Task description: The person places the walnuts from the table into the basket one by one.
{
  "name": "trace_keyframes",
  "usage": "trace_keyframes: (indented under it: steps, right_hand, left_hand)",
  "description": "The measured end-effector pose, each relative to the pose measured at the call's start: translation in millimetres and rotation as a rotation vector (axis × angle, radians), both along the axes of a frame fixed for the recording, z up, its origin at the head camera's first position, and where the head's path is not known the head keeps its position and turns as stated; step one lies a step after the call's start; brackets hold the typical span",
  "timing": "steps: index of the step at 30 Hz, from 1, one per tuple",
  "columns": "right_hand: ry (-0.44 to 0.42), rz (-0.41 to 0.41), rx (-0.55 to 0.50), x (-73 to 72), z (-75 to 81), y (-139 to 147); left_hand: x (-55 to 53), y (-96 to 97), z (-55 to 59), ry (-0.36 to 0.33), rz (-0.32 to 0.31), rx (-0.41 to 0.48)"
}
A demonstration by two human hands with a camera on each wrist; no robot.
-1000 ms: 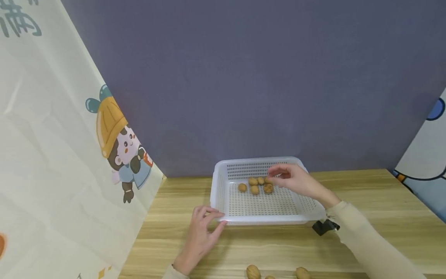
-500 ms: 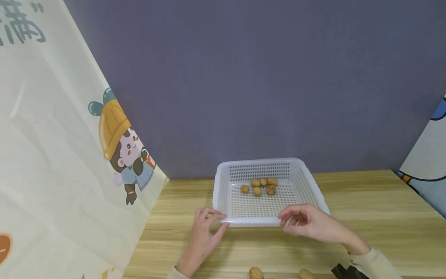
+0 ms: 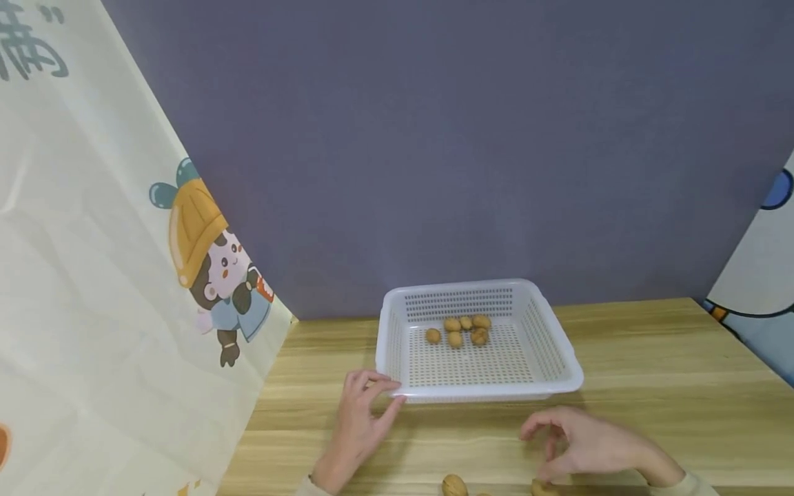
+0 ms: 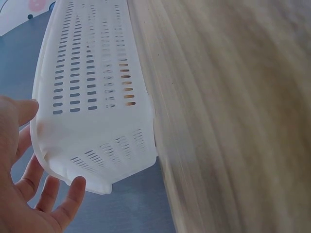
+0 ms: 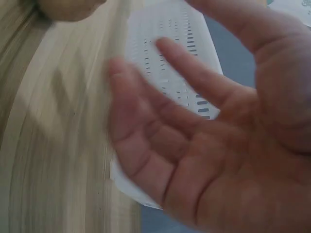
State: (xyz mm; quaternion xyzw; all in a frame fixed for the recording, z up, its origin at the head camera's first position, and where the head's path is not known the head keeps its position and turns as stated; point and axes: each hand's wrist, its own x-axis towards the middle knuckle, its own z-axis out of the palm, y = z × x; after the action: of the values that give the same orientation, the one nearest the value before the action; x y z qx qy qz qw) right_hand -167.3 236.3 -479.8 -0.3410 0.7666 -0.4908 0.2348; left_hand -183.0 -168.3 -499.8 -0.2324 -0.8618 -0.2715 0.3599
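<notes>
A white plastic basket (image 3: 484, 394) with slotted walls sits on the wooden table, several walnuts (image 3: 455, 339) lying inside toward its back. My left hand (image 3: 360, 424) grips the rim at the near left corner, fingers over the edge and thumb on the outer front. In the left wrist view, the hand (image 4: 34, 194) curves around the basket corner (image 4: 73, 141). My right hand (image 3: 589, 444) hovers over the table in front of the basket, fingers loosely bent around nothing. A walnut (image 3: 543, 488) lies just below its thumb; in the right wrist view, a walnut (image 5: 70, 7) shows past the fingers.
Another walnut (image 3: 455, 485) lies at the near edge of the view, with a sliver of one more beside it. A dark grey-blue panel (image 3: 434, 151) rises behind the table (image 3: 651, 358). A white sheet with a cartoon figure (image 3: 217, 269) stands at the left.
My right hand has come back from above the walnuts in the basket, over the front rim, to the loose walnuts nearer me. The left hand keeps its hold on the corner.
</notes>
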Motion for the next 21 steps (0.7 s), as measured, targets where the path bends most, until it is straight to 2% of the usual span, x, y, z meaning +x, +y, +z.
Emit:
trace_keyframes:
  steps: [3,9,14,21]
  right_hand:
    - [-0.048,0.013,0.042,3.5,-4.5,3]
    - [-0.135,0.11,0.017,2.4,-9.5,-2]
    - [-0.146,0.164,-0.011,3.1,-14.9,-5]
    - [-0.141,0.169,0.009,5.1,-19.4,-6]
  left_hand:
    - [0.8,-0.3,-1.0,0.008,-0.008,0.007]
    - [0.8,-0.3,-1.6,0.012,-0.012,0.012]
    - [0.2,0.0,-1.5,-0.004,-0.009,0.009]
    - [-0.8,-0.1,-0.6,0.009,-0.013,0.012]
